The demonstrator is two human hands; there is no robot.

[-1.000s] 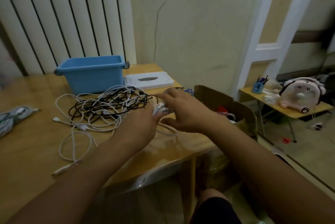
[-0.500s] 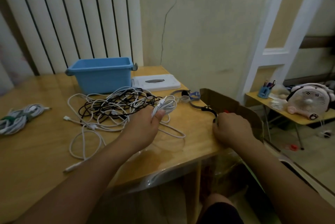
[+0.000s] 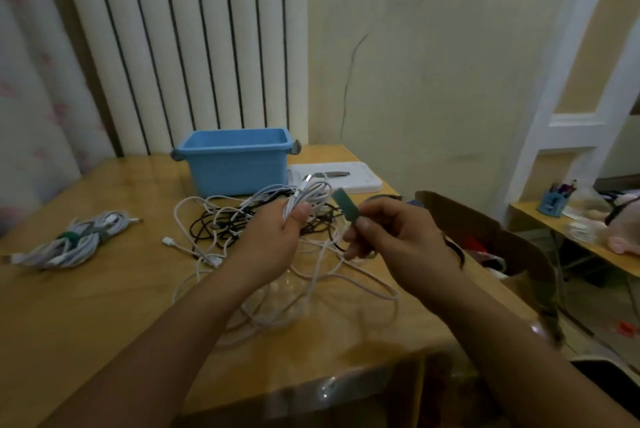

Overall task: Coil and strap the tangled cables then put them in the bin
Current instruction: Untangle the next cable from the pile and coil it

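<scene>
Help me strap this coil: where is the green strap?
In the head view, the green fabric strap is pinched in the right hand, right of the white cable coil.

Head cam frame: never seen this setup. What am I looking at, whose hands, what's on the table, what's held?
There is no robot here. A person wears a wide-angle camera on the head, looking forward and down, so both arms reach in from the bottom.

The left hand grips a coiled white cable. The right hand pinches a green strap beside it.

On the wooden table lie a tangle of white and black cables, a blue bin behind it, a white lid to the bin's right, and, far left, a bundle of white cables already strapped.
</scene>
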